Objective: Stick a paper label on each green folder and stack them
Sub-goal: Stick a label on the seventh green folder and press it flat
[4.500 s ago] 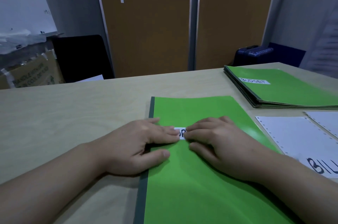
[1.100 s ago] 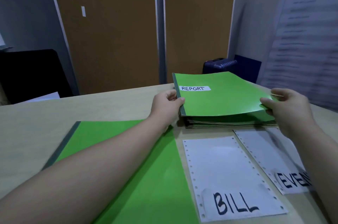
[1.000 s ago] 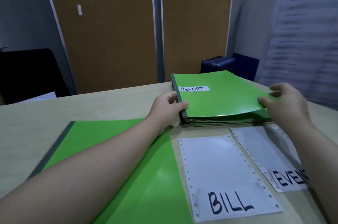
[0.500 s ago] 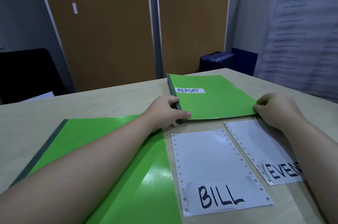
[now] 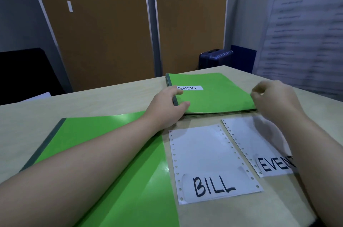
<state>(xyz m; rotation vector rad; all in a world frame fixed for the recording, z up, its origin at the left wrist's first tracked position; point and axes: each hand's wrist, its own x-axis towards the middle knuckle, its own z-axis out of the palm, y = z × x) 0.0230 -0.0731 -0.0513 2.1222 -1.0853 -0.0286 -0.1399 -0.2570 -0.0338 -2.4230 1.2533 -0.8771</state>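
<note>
Head: left hand [image 5: 165, 108] on folder stack [image 5: 219, 97]

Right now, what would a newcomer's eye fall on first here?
First the green folder pile labelled REPORT at the far middle, the left hand gripping its near left corner, the blurred right hand by its right edge. Nearer, an unlabelled green folder lies left of a white BILL sheet and an EVEN sheet.

Three words you can read
"REPORT" on the white label [image 5: 189, 88] of the top green folder [image 5: 215, 97], starting at your left hand [image 5: 165, 109] fingertips [image 5: 178, 92]. Nearer you than those fingers, "BILL" on one perforated sheet [image 5: 202, 149] and cut-off "EVEN" on the second sheet [image 5: 245, 134].
</note>
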